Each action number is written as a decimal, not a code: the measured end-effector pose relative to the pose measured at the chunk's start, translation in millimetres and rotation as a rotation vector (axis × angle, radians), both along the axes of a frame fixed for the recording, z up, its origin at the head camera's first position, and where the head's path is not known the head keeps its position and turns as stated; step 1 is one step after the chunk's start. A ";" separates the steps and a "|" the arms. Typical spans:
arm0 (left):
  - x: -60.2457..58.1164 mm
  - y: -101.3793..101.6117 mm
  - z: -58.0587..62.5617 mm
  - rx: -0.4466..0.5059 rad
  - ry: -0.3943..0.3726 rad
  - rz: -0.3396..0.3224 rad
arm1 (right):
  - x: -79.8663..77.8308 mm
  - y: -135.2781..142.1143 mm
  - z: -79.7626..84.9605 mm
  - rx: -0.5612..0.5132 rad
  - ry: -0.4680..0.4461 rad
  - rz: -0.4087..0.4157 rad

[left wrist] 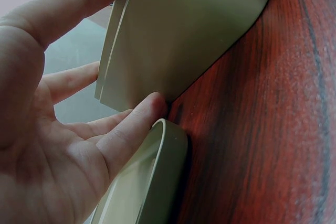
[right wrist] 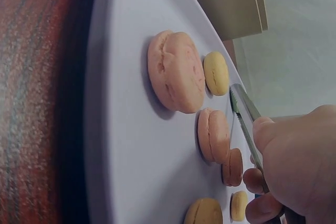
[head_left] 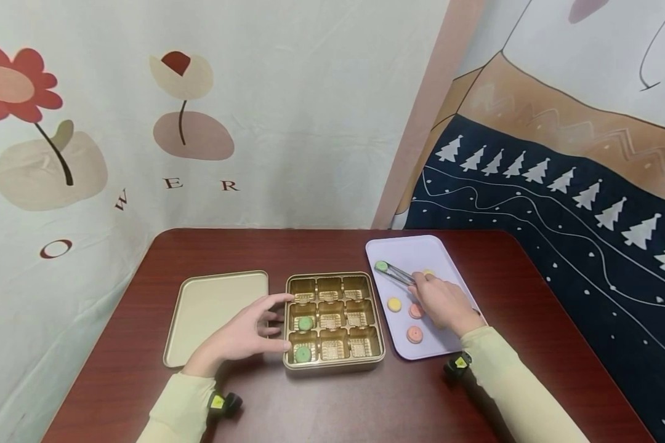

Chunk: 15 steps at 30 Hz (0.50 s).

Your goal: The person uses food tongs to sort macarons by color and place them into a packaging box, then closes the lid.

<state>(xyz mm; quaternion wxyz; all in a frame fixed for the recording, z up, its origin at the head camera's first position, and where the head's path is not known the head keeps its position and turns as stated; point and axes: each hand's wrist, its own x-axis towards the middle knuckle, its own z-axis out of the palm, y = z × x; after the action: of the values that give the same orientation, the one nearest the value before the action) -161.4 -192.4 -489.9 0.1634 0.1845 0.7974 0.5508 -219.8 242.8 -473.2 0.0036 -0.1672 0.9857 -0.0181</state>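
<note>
My right hand [head_left: 442,301] holds metal tongs [head_left: 396,274] over the lilac tray [head_left: 443,255]. At their tips is a green macaron [head_left: 381,266], near the tray's far left part. My left hand [head_left: 249,329] spreads its fingers along the left side of a gold tin [head_left: 335,368]; thumb and fingertips touch its rim in the left wrist view. Inside the tin, a divided gold insert has three rows of three compartments. One green macaron [head_left: 305,323] sits in the middle-left compartment and another green macaron [head_left: 303,354] in the near-left one.
On the tray lie pink macarons [right wrist: 176,72] and yellow macarons [right wrist: 216,73], partly hidden by my right hand in the head view. Left of the tin lies a cream-gold lid [head_left: 216,307], beneath my left forearm's reach. The dark red table [head_left: 310,412] meets a printed cloth backdrop [head_left: 310,123].
</note>
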 end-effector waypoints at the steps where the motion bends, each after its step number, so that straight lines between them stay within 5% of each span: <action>1: 0.0 -0.1 0.2 0.003 0.000 0.000 | -0.1 0.0 -0.6 0.000 -0.002 -0.003; 15: -0.3 -0.3 -0.5 0.007 0.003 -0.002 | 0.9 2.3 -3.5 0.005 0.003 -0.016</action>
<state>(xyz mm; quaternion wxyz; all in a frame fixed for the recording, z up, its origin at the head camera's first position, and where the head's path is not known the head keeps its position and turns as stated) -161.8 -192.7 -490.4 0.1620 0.1869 0.7955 0.5532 -219.0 245.0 -476.7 0.0023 -0.1592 0.9871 -0.0156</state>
